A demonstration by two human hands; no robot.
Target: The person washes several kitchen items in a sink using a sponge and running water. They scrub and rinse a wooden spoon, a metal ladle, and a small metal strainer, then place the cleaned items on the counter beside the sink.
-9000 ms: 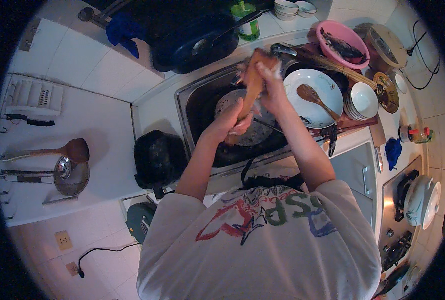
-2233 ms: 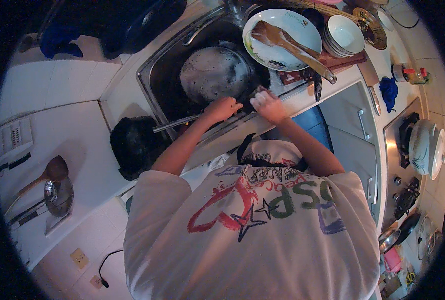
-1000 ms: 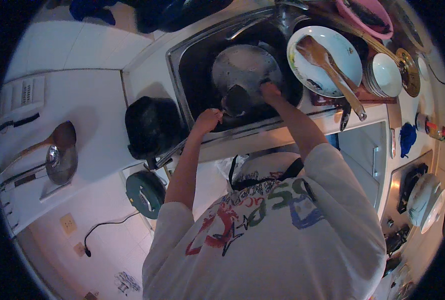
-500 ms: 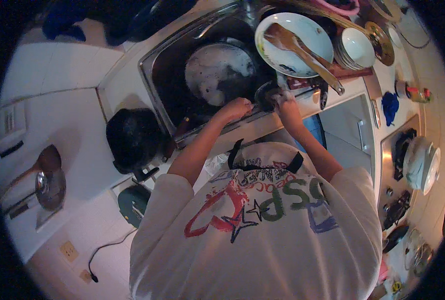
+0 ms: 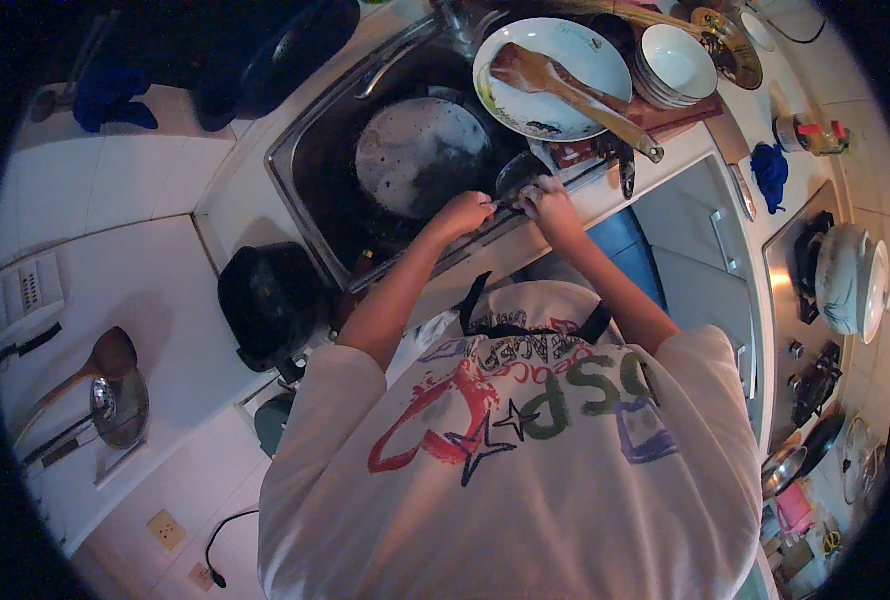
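Observation:
At the sink's near edge, my left hand (image 5: 466, 214) is closed in a pinch on one end of a dark utensil with a broad, rounded head (image 5: 522, 174). Whether it is a ladle or a turner is too dim to tell. My right hand (image 5: 553, 208) is closed against the same utensil, just below its head, with whitish suds about the fingers. Beyond my hands, in the dark sink (image 5: 310, 215), sits a round vessel of foamy water (image 5: 420, 155).
Right of the sink stand a large white plate (image 5: 500, 95) bearing a wooden spatula (image 5: 575, 90), and stacked white bowls (image 5: 677, 62). A black pot-like container (image 5: 270, 300) is to the left. At far right, a lidded white pot (image 5: 845, 280) sits on the stove.
My right hand has come closer to my left along the utensil. The utensil's head has tipped slightly up and away from me. The whole view has shifted a little.

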